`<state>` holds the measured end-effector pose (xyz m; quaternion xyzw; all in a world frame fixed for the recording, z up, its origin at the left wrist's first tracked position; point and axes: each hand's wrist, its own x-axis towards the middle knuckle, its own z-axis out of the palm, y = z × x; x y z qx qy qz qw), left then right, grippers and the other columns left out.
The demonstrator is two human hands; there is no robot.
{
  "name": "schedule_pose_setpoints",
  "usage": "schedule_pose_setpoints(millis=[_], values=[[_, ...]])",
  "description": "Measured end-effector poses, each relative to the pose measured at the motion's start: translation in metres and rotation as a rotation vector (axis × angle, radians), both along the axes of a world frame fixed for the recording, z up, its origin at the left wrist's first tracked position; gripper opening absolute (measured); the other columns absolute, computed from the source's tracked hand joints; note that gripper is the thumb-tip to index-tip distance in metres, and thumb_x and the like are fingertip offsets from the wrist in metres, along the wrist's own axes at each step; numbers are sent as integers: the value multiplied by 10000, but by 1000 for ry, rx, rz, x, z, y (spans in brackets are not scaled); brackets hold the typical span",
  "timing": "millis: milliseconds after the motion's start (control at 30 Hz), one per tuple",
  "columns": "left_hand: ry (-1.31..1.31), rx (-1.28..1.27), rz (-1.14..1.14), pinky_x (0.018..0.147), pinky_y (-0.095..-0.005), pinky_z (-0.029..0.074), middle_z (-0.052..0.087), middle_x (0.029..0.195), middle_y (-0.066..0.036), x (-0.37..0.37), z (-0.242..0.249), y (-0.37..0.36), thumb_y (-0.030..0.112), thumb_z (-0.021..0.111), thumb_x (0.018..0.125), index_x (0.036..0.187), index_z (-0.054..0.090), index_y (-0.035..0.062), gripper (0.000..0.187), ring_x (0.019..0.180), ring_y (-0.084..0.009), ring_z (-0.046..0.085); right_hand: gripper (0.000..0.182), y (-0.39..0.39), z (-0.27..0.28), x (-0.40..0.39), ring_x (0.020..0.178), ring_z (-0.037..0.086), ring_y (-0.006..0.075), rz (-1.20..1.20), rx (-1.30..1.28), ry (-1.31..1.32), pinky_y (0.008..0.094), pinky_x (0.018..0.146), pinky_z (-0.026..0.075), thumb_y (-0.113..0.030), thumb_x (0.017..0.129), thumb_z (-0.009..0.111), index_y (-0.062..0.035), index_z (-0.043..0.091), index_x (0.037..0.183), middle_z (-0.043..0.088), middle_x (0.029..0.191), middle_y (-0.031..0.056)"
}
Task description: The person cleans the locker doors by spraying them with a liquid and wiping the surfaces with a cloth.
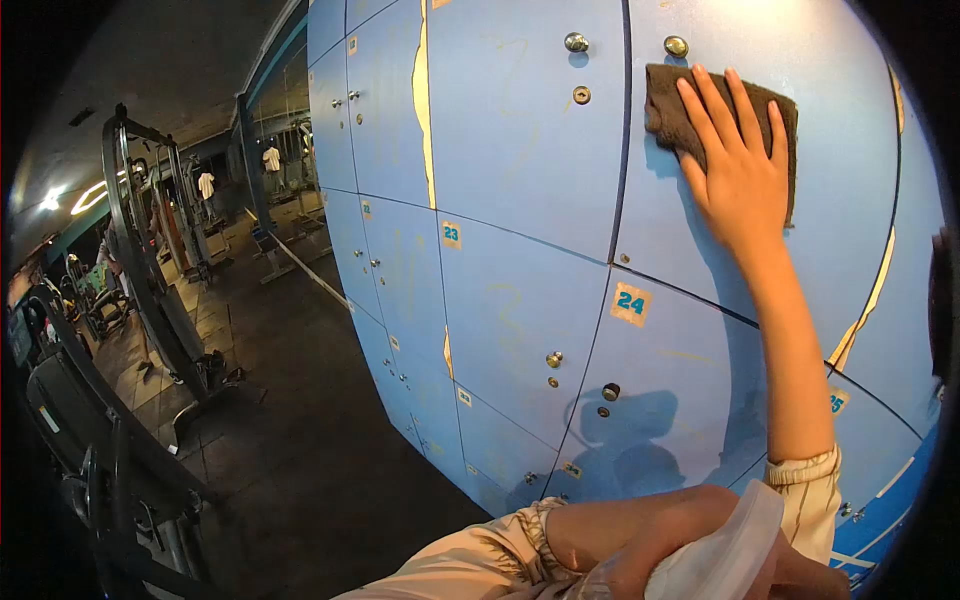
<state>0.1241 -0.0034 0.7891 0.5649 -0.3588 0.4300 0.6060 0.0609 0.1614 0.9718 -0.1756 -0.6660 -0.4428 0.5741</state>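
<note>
My right hand holds a dark brown cloth flat against a blue locker door, its fingers spread over the folded fabric. A round metal knob sits just above the cloth's upper left edge. Low in the view, close to my body, my left hand is closed around a translucent white plastic container. Its fingers are partly hidden, and the container's lower part runs out of the frame.
Several blue locker doors carry number stickers, among them 23 and 24, with knobs and keyholes. Peeled pale strips mark some seams. On the left, gym machines stand on a dark floor.
</note>
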Motion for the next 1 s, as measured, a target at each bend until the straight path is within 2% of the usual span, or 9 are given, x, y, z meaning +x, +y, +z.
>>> schedule_pose_setpoints(millis=[133, 300, 400, 567, 700, 767, 867, 967, 1000], values=[[-6, -16, 4, 785, -313, 434, 529, 1066, -162, -3, 2, -2, 309, 804, 756, 1019, 604, 75, 405, 875, -211, 545, 708, -2, -3, -3, 1439, 288, 132, 12, -33, 9, 452, 1191, 180, -311, 792, 679, -277, 429, 1454, 366, 1537, -95], [-4, -121, 68, 788, -314, 427, 520, 1064, -165, -23, 4, -12, 319, 813, 744, 980, 621, 80, 387, 876, -213, 538, 825, -12, -36, 2, 1467, 250, 204, 83, -166, -118, 502, 1176, 176, -224, 712, 720, -221, 403, 1474, 320, 1573, -31], [97, -216, 289, 790, -315, 423, 514, 1063, -166, -58, 6, -26, 324, 819, 737, 956, 631, 83, 376, 876, -215, 534, 876, -16, -79, 8, 1470, 237, 232, 47, -227, -267, 531, 1179, 175, -329, 667, 764, -185, 422, 1460, 322, 1571, 9], [425, -286, 858, 920, -415, 462, 562, 1141, -169, -133, -30, -60, 20, 682, 732, 1041, 613, -14, 318, 1049, -276, 610, 843, -18, -148, 22, 1474, 228, 204, -26, -186, -542, 488, 1185, 185, -438, 747, 720, -163, 401, 1478, 272, 1594, 5], [390, -623, 1095, 938, -458, 505, 637, 1142, -193, -161, -75, -87, -128, 591, 764, 1112, 579, -36, 360, 1022, -315, 672, 799, -19, -139, 31, 1479, 207, 197, -33, -144, -708, 470, 1203, 156, -465, 800, 674, -161, 394, 1483, 262, 1596, 4], [249, -864, 1239, 907, -511, 518, 678, 965, -213, -163, -88, -95, -107, 626, 700, 1176, 524, -34, 492, 945, -381, 687, 782, -16, -127, 32, 1481, 203, 195, -23, -111, -726, 467, 1207, 149, -473, 816, 655, -164, 392, 1485, 266, 1594, 2], [364, -804, 1412, 906, -459, 540, 645, 1101, -190, -166, -89, -105, -144, 612, 801, 1213, 497, -41, 440, 992, -281, 674, 752, -7, -99, 30, 1479, 211, 196, 43, -99, -717, 472, 1209, 138, -439, 818, 652, -173, 408, 1477, 296, 1581, 1], [548, -837, 1624, 906, -445, 546, 680, 973, -186, -156, -93, -100, -85, 697, 796, 1194, 512, -33, 441, 980, -317, 686, 738, -6, -49, 31, 1470, 236, 210, 43, -86, -615, 481, 1202, 149, -385, 783, 673, -166, 445, 1450, 338, 1561, 10], [459, -851, 1588, 847, -406, 563, 669, 1025, -176, -160, -113, -99, -81, 707, 818, 1192, 511, -46, 424, 999, -287, 682, 729, -3, -30, 31, 1463, 253, 218, 64, -57, -525, 484, 1195, 163, -362, 767, 678, -162, 463, 1434, 356, 1551, 15]])
